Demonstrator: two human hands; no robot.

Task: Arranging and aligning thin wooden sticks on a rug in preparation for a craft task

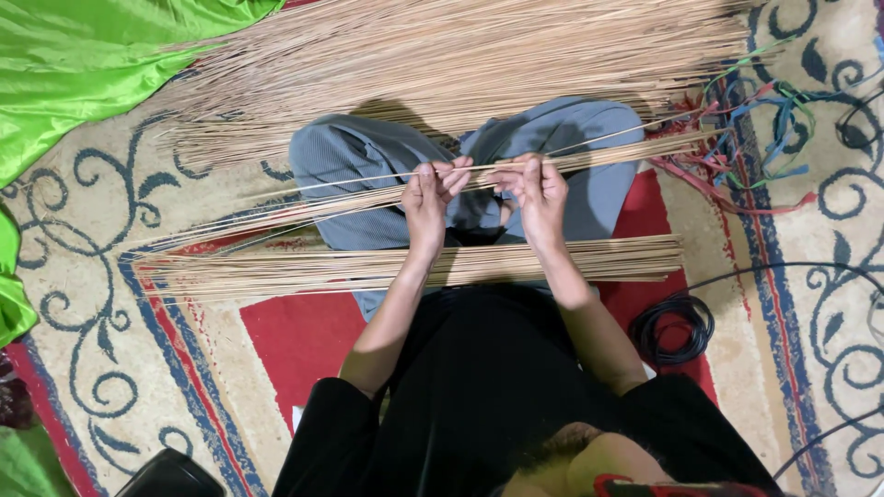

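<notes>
Straw-coloured thin broom sticks: left hand and right hand each pinch the bundle, close together over the lap, keeping the strands aligned above the patterned carpet.

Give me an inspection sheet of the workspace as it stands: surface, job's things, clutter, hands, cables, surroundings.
Surface: patterned carpet, cream with blue scrolls and red panels.
Job's things: thin sticks held across the knees; flat bundle of sticks across the lap; large pile of sticks further out.
Clutter: tangle of coloured strips at the right; dark object at the bottom edge, kind unclear.
Hands: left hand and right hand both pinch the thin sticks with their fingers.
Cables: coiled black cable on the carpet, with loose black runs toward the right edge.
Surroundings: green cloth at the top left; grey trousers under the sticks.
</notes>
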